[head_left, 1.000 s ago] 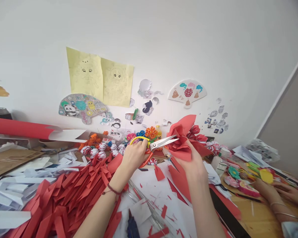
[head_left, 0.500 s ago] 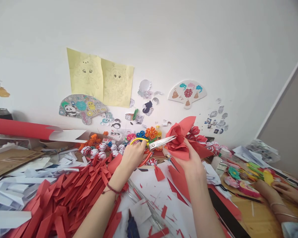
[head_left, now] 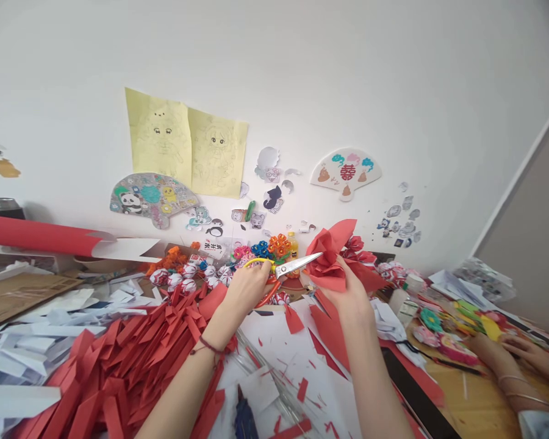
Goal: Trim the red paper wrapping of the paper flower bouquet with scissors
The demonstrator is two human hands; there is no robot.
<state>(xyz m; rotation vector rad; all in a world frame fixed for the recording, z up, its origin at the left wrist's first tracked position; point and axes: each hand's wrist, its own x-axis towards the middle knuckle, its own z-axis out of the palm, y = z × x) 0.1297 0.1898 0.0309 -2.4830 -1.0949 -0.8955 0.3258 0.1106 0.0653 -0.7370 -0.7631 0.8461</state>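
My left hand [head_left: 248, 285] is closed around scissors [head_left: 297, 265] with yellow and orange handles. Their blades lie nearly together and point right, with the tips against a red paper flower [head_left: 330, 259]. My right hand [head_left: 348, 291] grips that flower from below and the right; its layered petals flare up and outward. The fingers behind the petals are partly hidden. Below the hands, white paper [head_left: 279, 338] is strewn with small red scraps. A loose red petal-shaped piece [head_left: 294, 319] lies between my forearms.
Folded red strips [head_left: 132, 347] heap on the left beside white strips [head_left: 22, 360]. A blue glue gun [head_left: 244, 414] lies in front. Red-and-white paper balls [head_left: 174, 281] and colourful flowers [head_left: 279, 245] stand near the wall. Another person's hands [head_left: 519, 349] work at the right.
The scissor blades have closed up slightly at the petals. The flower's upper petals have dipped a little. Both of my hands stay in nearly the same place.
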